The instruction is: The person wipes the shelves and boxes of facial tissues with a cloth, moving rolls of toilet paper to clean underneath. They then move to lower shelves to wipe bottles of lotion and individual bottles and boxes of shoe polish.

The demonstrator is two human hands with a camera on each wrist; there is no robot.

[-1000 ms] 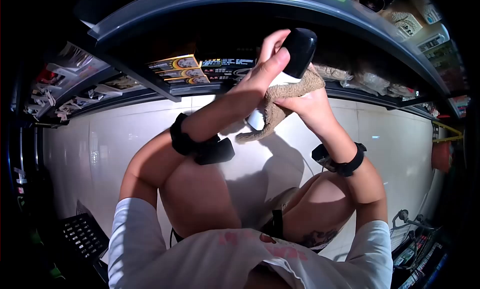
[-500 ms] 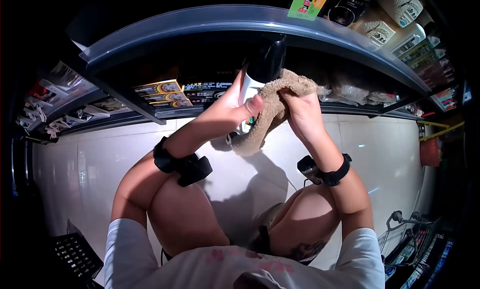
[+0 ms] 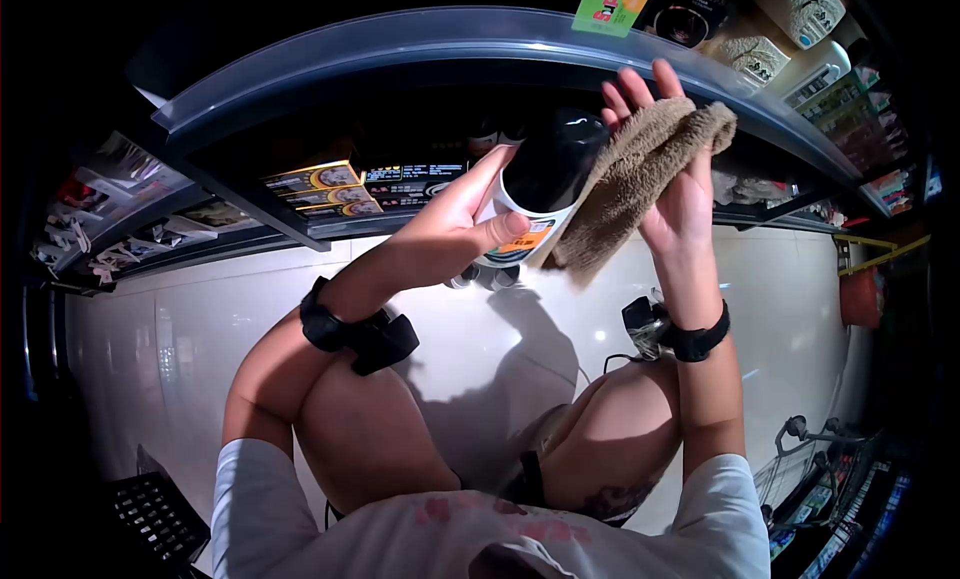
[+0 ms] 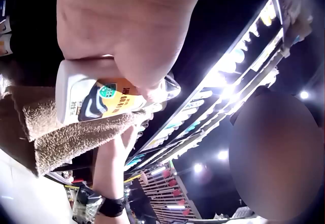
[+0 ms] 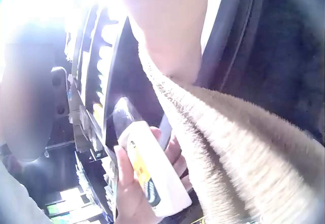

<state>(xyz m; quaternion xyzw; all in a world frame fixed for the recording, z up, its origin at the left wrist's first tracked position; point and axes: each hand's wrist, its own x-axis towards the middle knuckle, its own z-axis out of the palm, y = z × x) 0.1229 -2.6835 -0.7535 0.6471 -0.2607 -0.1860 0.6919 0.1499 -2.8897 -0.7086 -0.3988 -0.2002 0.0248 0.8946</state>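
Observation:
My left hand (image 3: 455, 219) grips a white bottle (image 3: 545, 241) with a dark cap (image 3: 555, 159) and an orange label; its thumb lies across the label. The bottle tilts, cap towards the shelf. In the left wrist view the label (image 4: 109, 98) carries a dark shoe-like picture. A brown towel (image 3: 645, 179) lies folded across my right hand (image 3: 685, 204), whose fingers stretch out straight beyond its upper edge. The towel's lower end overlaps the bottle's side in the head view. In the right wrist view the towel (image 5: 218, 148) hides most of the right fingers.
A dark shelf with a pale front edge (image 3: 400, 39) arches overhead. Yellow-and-black boxes (image 3: 325, 189) stand on the lower shelf. White-topped bottles (image 3: 815, 19) sit upper right. A black basket (image 3: 160, 509) is lower left, a metal cart (image 3: 800, 459) lower right, on white tiled floor (image 3: 200, 309).
The towel was wrapped against the bottle; my right hand has moved it right and up, its fingers now spread out. My left hand has gone from the cap to the bottle's body.

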